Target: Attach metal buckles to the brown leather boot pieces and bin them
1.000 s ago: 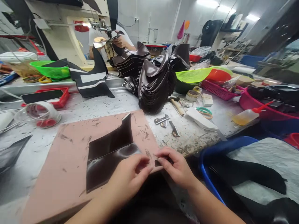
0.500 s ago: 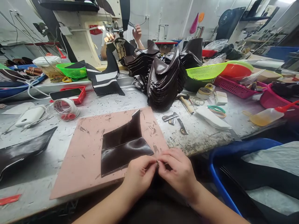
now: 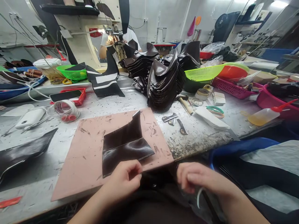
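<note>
My left hand [image 3: 126,179] is closed in a pinch at the front edge of the pink board [image 3: 77,155]; whatever lies between thumb and forefinger is too small to make out. A folded dark brown leather piece [image 3: 126,152] rests on the board just beyond it. My right hand [image 3: 201,179], a little blurred, is held off to the right past the table edge with its fingers curled. From under it hangs a thin curling white strip [image 3: 198,199]. Dark material below the hands is hard to tell apart.
Stacked dark leather pieces [image 3: 163,84] stand mid-table. Small blades [image 3: 182,127], a hammer [image 3: 186,105] and a glue bottle [image 3: 263,117] lie rightward. A blue tub [image 3: 215,155] is at lower right. Behind a sewing machine [image 3: 81,34], another person's hand [image 3: 112,40] shows.
My hands were together, fingertips meeting at the board's front corner. Now they are apart: the left has moved left and down, the right to the right, with a white strip showing.
</note>
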`<act>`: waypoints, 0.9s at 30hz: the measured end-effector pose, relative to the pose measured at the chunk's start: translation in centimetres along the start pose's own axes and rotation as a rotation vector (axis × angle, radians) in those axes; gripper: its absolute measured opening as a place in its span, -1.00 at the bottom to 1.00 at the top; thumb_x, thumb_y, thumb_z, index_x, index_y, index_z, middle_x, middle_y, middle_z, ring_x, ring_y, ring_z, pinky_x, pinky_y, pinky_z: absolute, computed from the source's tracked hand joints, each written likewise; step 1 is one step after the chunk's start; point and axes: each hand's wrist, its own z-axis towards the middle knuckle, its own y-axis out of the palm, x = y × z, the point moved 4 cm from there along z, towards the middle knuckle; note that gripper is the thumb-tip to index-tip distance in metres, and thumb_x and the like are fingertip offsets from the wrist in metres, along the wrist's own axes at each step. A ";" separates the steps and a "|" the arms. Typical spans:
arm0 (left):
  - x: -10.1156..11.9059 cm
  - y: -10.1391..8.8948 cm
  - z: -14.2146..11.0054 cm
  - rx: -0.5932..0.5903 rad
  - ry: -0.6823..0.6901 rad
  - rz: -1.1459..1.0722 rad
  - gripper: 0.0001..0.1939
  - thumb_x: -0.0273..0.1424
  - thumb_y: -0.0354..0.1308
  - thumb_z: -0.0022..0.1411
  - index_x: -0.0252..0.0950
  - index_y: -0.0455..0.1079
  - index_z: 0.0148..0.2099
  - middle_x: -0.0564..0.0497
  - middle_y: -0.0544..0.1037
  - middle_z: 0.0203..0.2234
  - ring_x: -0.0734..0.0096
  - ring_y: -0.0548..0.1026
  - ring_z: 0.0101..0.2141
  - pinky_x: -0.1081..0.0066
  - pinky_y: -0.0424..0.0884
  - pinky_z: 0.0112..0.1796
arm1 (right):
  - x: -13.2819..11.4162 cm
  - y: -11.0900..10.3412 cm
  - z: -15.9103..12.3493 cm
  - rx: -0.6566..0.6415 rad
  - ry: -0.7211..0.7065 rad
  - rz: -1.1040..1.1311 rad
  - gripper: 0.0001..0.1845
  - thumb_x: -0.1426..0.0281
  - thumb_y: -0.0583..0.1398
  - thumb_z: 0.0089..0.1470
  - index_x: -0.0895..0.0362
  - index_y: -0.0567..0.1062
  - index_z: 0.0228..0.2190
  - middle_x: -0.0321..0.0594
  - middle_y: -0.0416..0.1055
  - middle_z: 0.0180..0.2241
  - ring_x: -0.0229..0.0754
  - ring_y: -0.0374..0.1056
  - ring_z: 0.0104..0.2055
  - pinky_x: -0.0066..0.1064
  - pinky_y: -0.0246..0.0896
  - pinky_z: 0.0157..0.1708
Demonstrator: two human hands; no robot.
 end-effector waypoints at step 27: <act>-3.8 -2.6 4.6 -0.133 -0.343 0.008 -0.83 -0.30 0.04 0.04 -0.29 0.35 -0.42 0.08 0.41 -0.52 0.35 0.51 -0.51 0.53 0.34 -0.56 | 1.3 -1.0 3.5 0.713 -0.186 -0.221 -0.79 0.26 0.12 0.07 0.14 0.42 -0.32 -0.27 0.34 -0.52 -0.26 0.31 -0.49 -0.48 0.24 -0.56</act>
